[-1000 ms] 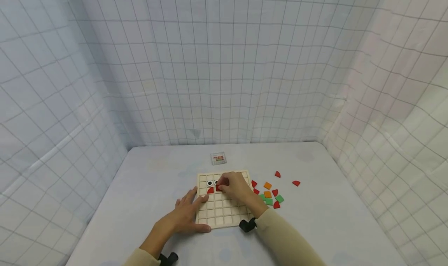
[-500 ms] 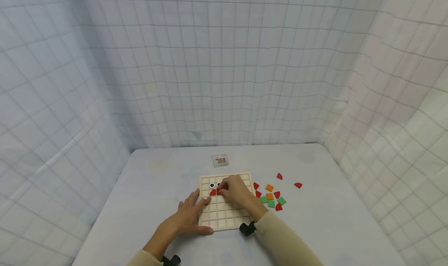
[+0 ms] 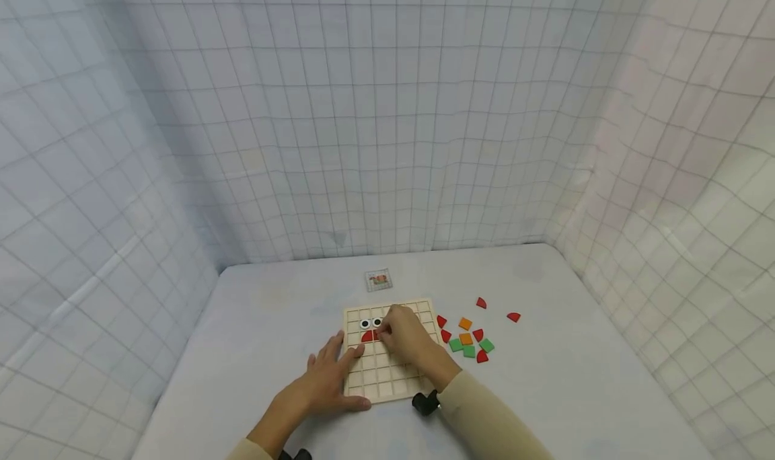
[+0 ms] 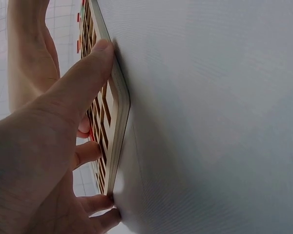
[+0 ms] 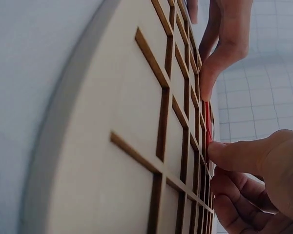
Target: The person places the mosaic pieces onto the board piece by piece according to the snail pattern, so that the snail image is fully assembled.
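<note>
A pale wooden grid board (image 3: 387,374) lies on the table. My left hand (image 3: 327,381) rests at its left side with fingers spread, the thumb (image 4: 100,53) along the near edge and the index fingertip on the grid. My right hand (image 3: 408,337) pinches a red quarter-circle tile (image 3: 377,335) at a cell of the board; its fingers partly hide the tile. Left of that tile sits another red quarter-circle tile (image 3: 366,337). Two round eye tiles (image 3: 364,323) sit side by side in the row above. In the right wrist view, the right thumb (image 5: 229,153) touches the red.
Loose red quarter-circle tiles (image 3: 513,317), orange squares (image 3: 465,323) and green squares (image 3: 469,352) lie right of the board. Beyond it is a small picture card (image 3: 378,280). Grid-patterned white curtains (image 3: 387,144) stand behind the table and at both sides.
The right fingers have shifted slightly at the red tile, and the second eye tile shows more fully. My left hand stays at the board's side. The head view has moved slightly.
</note>
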`<state>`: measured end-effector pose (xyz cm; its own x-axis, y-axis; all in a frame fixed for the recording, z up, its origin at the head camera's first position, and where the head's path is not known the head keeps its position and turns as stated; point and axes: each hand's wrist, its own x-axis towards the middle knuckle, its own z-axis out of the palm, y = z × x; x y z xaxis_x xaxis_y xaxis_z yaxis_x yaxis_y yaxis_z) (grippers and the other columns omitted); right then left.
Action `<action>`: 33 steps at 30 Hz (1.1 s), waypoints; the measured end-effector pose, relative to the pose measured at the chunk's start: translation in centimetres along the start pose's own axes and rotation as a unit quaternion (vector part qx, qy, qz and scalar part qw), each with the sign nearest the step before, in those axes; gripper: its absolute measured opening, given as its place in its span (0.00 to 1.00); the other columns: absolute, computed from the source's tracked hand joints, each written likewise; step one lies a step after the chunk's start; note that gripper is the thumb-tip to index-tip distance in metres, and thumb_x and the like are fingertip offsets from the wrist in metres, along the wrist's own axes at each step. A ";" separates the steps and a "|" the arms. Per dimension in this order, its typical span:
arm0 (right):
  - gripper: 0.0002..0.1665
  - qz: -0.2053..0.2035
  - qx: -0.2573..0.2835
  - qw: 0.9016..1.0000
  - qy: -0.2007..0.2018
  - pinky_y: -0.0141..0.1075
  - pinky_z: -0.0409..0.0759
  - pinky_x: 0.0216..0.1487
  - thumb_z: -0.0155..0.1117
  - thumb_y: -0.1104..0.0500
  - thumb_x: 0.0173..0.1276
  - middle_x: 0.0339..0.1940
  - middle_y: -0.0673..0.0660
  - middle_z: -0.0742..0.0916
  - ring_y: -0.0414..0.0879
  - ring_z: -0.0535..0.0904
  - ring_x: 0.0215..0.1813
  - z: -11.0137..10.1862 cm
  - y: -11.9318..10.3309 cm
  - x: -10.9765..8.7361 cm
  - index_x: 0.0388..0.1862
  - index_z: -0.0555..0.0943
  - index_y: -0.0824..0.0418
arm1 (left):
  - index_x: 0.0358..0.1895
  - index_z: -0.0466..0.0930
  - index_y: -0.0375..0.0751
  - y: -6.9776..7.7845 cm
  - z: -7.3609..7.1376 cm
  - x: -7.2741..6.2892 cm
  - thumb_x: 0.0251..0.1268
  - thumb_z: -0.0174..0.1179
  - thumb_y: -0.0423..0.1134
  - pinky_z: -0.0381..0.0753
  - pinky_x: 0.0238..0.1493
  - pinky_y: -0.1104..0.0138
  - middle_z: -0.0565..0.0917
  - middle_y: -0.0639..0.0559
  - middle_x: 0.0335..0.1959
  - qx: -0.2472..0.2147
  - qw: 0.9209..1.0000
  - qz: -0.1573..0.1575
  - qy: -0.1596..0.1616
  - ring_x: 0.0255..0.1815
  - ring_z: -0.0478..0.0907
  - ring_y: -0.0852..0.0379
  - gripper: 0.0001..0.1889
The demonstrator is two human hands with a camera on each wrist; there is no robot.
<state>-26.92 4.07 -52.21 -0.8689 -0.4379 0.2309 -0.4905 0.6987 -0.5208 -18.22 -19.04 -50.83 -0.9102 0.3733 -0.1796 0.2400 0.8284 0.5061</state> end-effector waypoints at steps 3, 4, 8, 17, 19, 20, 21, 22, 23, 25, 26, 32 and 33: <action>0.05 0.001 0.006 1.000 -0.005 0.31 0.86 0.44 0.80 0.68 0.77 0.39 0.53 0.91 0.40 0.86 0.42 0.0 -0.1 0.1 0.39 0.98 0.61 | 0.92 0.67 0.45 0.0 -0.1 -0.1 0.60 0.88 0.65 0.58 0.85 0.15 0.50 0.23 0.96 0.001 1.000 -0.002 0.003 0.95 0.53 0.17 0.61; 0.05 0.002 0.009 1.000 -0.009 0.31 0.86 0.43 0.80 0.68 0.77 0.39 0.53 0.92 0.40 0.86 0.42 0.0 -0.1 0.0 0.40 0.98 0.62 | 0.92 0.68 0.45 0.1 -0.2 -0.2 0.60 0.88 0.65 0.58 0.85 0.15 0.50 0.23 0.96 0.000 1.000 -0.002 0.003 0.95 0.53 0.17 0.61; 0.04 0.002 0.008 1.000 -0.020 0.31 0.86 0.44 0.80 0.67 0.77 0.40 0.53 0.92 0.40 0.87 0.42 -0.1 -0.2 0.0 0.41 0.98 0.62 | 0.92 0.67 0.45 0.1 -0.3 -0.5 0.60 0.88 0.64 0.57 0.85 0.14 0.50 0.23 0.96 -0.006 1.000 0.002 0.005 0.95 0.53 0.16 0.60; 0.05 -0.006 0.017 0.999 -0.042 0.33 0.89 0.49 0.80 0.66 0.78 0.46 0.56 0.94 0.43 0.89 0.47 -0.6 -0.4 -0.2 0.47 0.98 0.64 | 0.91 0.68 0.44 -0.1 -0.8 -0.2 0.60 0.89 0.63 0.58 0.84 0.14 0.52 0.24 0.96 -0.001 1.000 0.000 0.008 0.94 0.55 0.16 0.60; 0.07 -0.006 0.022 0.998 -0.050 0.32 0.89 0.49 0.80 0.65 0.78 0.47 0.56 0.94 0.41 0.88 0.46 -0.6 -0.4 -0.4 0.50 0.98 0.64 | 0.91 0.69 0.44 -0.1 -0.8 -0.2 0.60 0.89 0.63 0.58 0.84 0.14 0.53 0.24 0.96 -0.002 1.000 0.001 0.009 0.94 0.56 0.16 0.60; 0.08 -0.005 0.021 0.998 -0.055 0.31 0.89 0.49 0.80 0.65 0.79 0.47 0.56 0.93 0.40 0.87 0.46 -0.6 -0.3 -0.5 0.52 0.98 0.64 | 0.91 0.69 0.44 -0.2 -0.7 -0.2 0.59 0.89 0.63 0.58 0.84 0.14 0.53 0.24 0.96 -0.003 1.000 0.003 0.010 0.94 0.56 0.16 0.60; 0.09 -0.007 0.019 0.998 -0.057 0.31 0.89 0.50 0.80 0.64 0.79 0.48 0.56 0.94 0.40 0.88 0.46 -0.7 -0.3 -0.6 0.53 0.98 0.63 | 0.91 0.68 0.44 -0.2 -0.7 -0.2 0.60 0.89 0.63 0.58 0.84 0.14 0.53 0.24 0.96 -0.004 1.000 0.004 0.009 0.94 0.56 0.16 0.60; 0.09 -0.010 0.017 0.998 -0.059 0.31 0.89 0.51 0.79 0.64 0.80 0.48 0.55 0.94 0.40 0.88 0.47 -0.7 -0.2 -0.8 0.55 0.98 0.63 | 0.91 0.68 0.44 -0.2 -0.6 -0.2 0.60 0.89 0.63 0.57 0.84 0.14 0.53 0.24 0.96 -0.005 1.000 0.005 0.009 0.94 0.56 0.16 0.61; 0.10 -0.015 0.014 0.998 -0.061 0.31 0.90 0.51 0.79 0.63 0.81 0.49 0.55 0.94 0.39 0.88 0.48 -0.7 0.0 -0.9 0.56 0.97 0.62 | 0.91 0.68 0.44 -0.2 -0.6 -0.2 0.60 0.89 0.63 0.57 0.84 0.14 0.53 0.24 0.96 -0.006 1.000 0.005 0.009 0.94 0.56 0.15 0.61; 0.10 -0.025 0.013 0.998 -0.060 0.32 0.90 0.52 0.78 0.63 0.81 0.49 0.55 0.95 0.40 0.89 0.48 -0.9 0.2 -1.2 0.56 0.97 0.62 | 0.91 0.69 0.43 -0.2 -0.5 -0.1 0.59 0.89 0.63 0.58 0.84 0.14 0.53 0.24 0.96 -0.006 1.000 0.006 0.010 0.94 0.56 0.15 0.61; 0.09 -0.029 0.009 0.998 -0.061 0.33 0.90 0.53 0.78 0.63 0.82 0.49 0.54 0.95 0.40 0.89 0.49 -1.0 0.3 -1.3 0.56 0.97 0.61 | 0.91 0.69 0.43 -0.2 -0.4 -0.1 0.59 0.89 0.63 0.58 0.84 0.14 0.53 0.24 0.96 -0.006 1.000 0.007 0.011 0.94 0.56 0.15 0.61; 0.07 -0.058 -0.003 0.997 -0.051 0.37 0.92 0.54 0.78 0.62 0.82 0.47 0.54 0.95 0.45 0.90 0.50 -2.1 0.8 -2.2 0.52 0.98 0.60 | 0.91 0.69 0.42 0.2 -0.2 -0.3 0.59 0.90 0.62 0.58 0.84 0.13 0.54 0.23 0.95 -0.009 1.000 0.012 0.015 0.93 0.56 0.15 0.60; 0.07 -0.061 -0.003 0.997 -0.050 0.38 0.92 0.54 0.78 0.62 0.82 0.46 0.54 0.95 0.46 0.91 0.50 -2.3 0.9 -2.4 0.52 0.98 0.60 | 0.90 0.69 0.42 0.3 -0.1 -0.3 0.58 0.90 0.62 0.58 0.83 0.13 0.54 0.22 0.95 -0.010 1.000 0.013 0.017 0.93 0.57 0.14 0.60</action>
<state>-25.41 7.06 -51.40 -0.7920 -0.5736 0.2092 -0.5928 0.6402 -0.4886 -17.93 -18.93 -50.50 -0.9151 0.3792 -0.1374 0.2566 0.8102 0.5270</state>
